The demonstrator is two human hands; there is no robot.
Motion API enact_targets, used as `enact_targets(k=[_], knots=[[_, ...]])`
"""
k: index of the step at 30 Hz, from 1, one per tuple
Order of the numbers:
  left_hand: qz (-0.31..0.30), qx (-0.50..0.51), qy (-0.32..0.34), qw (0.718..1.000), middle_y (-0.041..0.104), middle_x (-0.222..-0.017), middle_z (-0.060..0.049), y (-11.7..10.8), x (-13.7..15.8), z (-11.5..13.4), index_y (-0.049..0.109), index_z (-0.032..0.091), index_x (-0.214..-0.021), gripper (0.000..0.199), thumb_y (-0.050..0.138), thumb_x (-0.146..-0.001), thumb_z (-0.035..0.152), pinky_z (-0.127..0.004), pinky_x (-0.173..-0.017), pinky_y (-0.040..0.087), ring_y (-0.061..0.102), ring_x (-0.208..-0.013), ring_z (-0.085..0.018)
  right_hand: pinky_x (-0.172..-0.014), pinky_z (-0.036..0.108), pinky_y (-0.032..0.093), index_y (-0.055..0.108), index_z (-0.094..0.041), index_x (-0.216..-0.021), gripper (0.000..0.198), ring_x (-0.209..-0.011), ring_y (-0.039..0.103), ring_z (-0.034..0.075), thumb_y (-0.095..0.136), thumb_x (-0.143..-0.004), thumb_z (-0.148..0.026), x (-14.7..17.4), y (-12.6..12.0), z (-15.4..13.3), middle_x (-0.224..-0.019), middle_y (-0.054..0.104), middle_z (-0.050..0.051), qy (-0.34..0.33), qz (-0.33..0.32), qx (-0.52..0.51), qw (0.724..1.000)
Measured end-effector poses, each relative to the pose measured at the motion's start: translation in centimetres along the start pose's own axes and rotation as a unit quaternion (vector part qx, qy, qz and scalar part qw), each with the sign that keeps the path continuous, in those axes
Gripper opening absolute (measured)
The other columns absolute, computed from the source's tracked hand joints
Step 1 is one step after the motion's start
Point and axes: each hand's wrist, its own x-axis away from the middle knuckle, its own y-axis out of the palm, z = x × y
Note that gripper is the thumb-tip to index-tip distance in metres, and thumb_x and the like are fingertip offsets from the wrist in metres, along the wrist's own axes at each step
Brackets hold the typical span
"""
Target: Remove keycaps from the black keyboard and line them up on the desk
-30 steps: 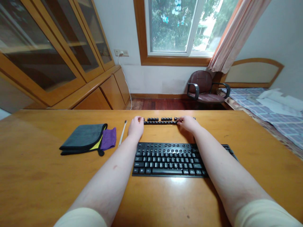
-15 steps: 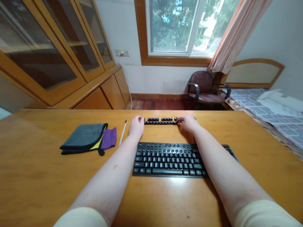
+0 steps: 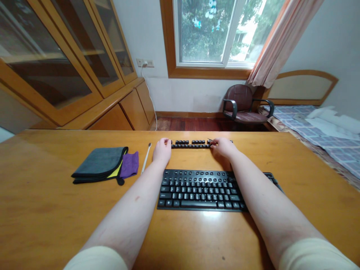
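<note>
A black keyboard [image 3: 197, 190] lies before me on the wooden table. Its two back rows show bare stems where keycaps are off. Behind it, loose black keycaps [image 3: 191, 146] stand in two rows near the far edge. My left hand [image 3: 162, 152] is at the left end of these rows, its fingers curled together; whatever they hold is hidden. At the right end, my right hand [image 3: 224, 147] pinches something thin and dark [image 3: 209, 140] that sticks out past the fingertips, close to the keycaps. Its exact kind is too small to make out.
Left of my left arm lie a white toothbrush-like stick [image 3: 146, 157] with a dark head, a purple cloth [image 3: 129, 164] and a folded grey cloth [image 3: 99, 162] with black edging. Beyond the table [image 3: 42, 210] are a glass-door cabinet [image 3: 109, 122], a chair [image 3: 240, 103] and a bed [image 3: 317, 120].
Almost nothing differs. Both hands stay at the ends of the keycap rows, with at most a tiny shift of the right fingers.
</note>
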Motion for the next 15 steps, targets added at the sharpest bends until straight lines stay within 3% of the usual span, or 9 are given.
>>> enact_targets(k=[15], knots=[[0.006,0.003,0.007,1.000,0.063,-0.106,-0.010,0.42,-0.25,-0.45,0.058,0.019,-0.102,0.032,0.039,-0.087,0.040,-0.034,-0.089,0.043,0.058,-0.098,-0.022,-0.062,0.023,0.041,0.070,-0.020,-0.093,0.021,-0.069,0.060,0.017,0.058,-0.077,-0.027,0.02,0.08,0.10,-0.083,0.070,0.007,-0.002,0.001,-0.005,1.000]])
